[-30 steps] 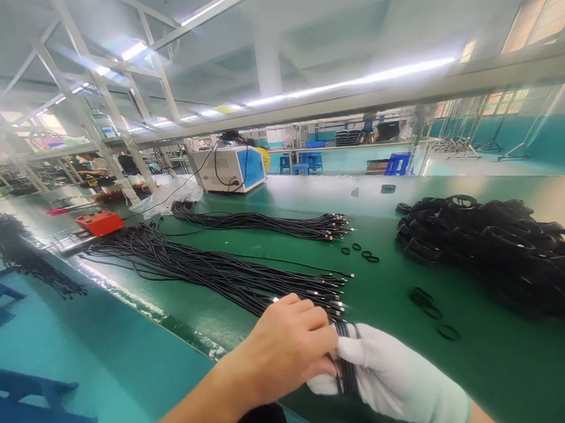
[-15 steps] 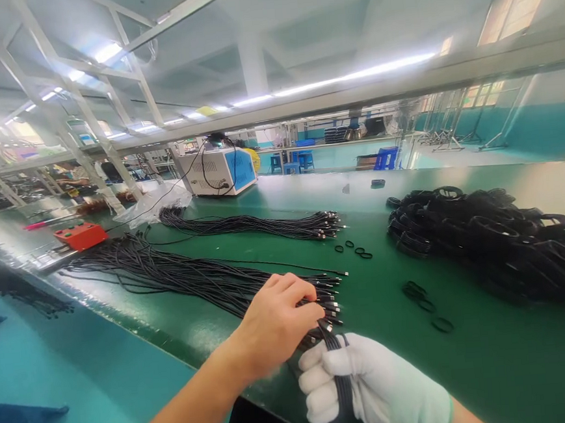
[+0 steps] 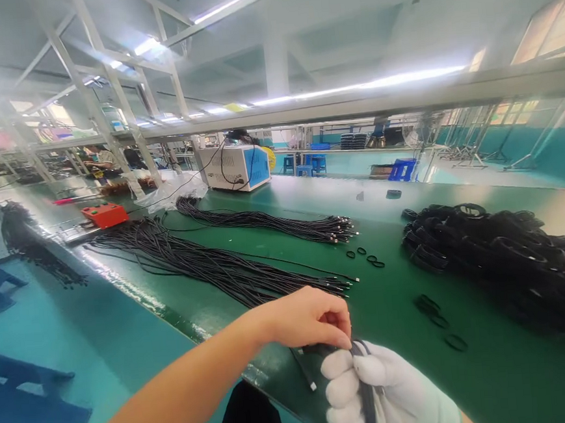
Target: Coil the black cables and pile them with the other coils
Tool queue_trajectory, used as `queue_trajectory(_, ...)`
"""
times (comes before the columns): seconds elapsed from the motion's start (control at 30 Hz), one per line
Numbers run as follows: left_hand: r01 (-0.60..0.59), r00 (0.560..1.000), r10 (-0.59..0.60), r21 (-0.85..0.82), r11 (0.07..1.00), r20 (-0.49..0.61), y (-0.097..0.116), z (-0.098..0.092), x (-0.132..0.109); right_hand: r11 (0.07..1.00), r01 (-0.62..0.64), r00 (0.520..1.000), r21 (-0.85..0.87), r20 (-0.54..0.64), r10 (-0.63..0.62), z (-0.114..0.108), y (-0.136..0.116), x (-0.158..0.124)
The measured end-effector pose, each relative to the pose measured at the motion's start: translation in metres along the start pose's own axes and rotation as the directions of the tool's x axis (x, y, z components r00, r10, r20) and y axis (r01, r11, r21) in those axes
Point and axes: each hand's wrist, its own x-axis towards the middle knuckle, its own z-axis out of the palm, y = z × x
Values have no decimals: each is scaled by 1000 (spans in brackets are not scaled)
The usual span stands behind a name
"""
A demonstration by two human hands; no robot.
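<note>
My right hand [image 3: 394,385], in a white glove, is wrapped around a bundle of black cables [image 3: 367,400] low in the view. At the top of that bundle my bare left hand [image 3: 315,320] is closed in a pinch, its fingertips touching or almost touching the glove; what lies between them is hidden. Under the left wrist, one cable with a light metal plug [image 3: 312,385] points toward the table's front edge. A long spread of black cables [image 3: 183,258] runs left from beneath my left hand, with some plug ends showing beyond it.
A second cable bundle [image 3: 264,224] lies farther back on the green table [image 3: 277,270]. Small black rings [image 3: 371,258] and coiled black cables [image 3: 480,241] are to the right. At the back left are a red control box [image 3: 105,215] and a white-and-blue machine [image 3: 237,167].
My left hand has moved right and down from the loose plug ends to the top of the held bundle. My right hand keeps its grip. The view has shifted slightly left.
</note>
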Motion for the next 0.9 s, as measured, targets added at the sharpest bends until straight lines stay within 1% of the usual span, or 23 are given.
queue_trajectory(0.1,33,991,-58,-198,980,-121,-9,15,-7,996,55,996,-70,74,-50,4,-2,2)
queue_trajectory(0.17,23,970,-88,-276,961,-226,-12,27,-11,988,117,990,-104,87,-108,7,-3,4)
queue_trajectory(0.27,-15,908,-115,-305,952,-404,-16,45,-15,969,178,983,-171,70,-169,10,-5,9)
queue_trajectory(0.33,-44,869,-118,-314,949,-480,-18,53,-16,957,193,981,-216,50,-186,11,-6,11)
queue_trajectory(0.37,-57,863,-121,-332,942,-490,-20,56,-16,951,186,982,-248,30,-185,11,-7,11)
queue_trajectory(0.4,-67,867,-124,-360,931,-483,-21,59,-16,942,169,985,-290,6,-175,12,-8,10)
queue_trajectory(0.5,-92,903,-116,-447,890,-415,-22,62,-17,891,91,991,-445,-46,-125,15,-15,7)
queue_trajectory(0.57,-109,911,-92,-451,886,-401,-21,63,-18,850,36,996,-525,-47,-72,18,-21,3)
queue_trajectory(0.63,-127,895,-73,-408,904,-441,-20,65,-18,813,-20,999,-582,-47,-10,21,-28,-1)
queue_trajectory(0.7,-143,867,-54,-351,925,-496,-19,69,-18,766,-68,998,-640,-57,41,25,-34,-6)
queue_trajectory(0.83,-172,829,-20,-289,942,-559,-18,79,-18,677,-131,991,-724,-92,93,34,-41,-17)
queue_trajectory(0.9,-217,802,21,-258,941,-597,-19,85,-17,637,-152,988,-756,-105,111,38,-42,-22)
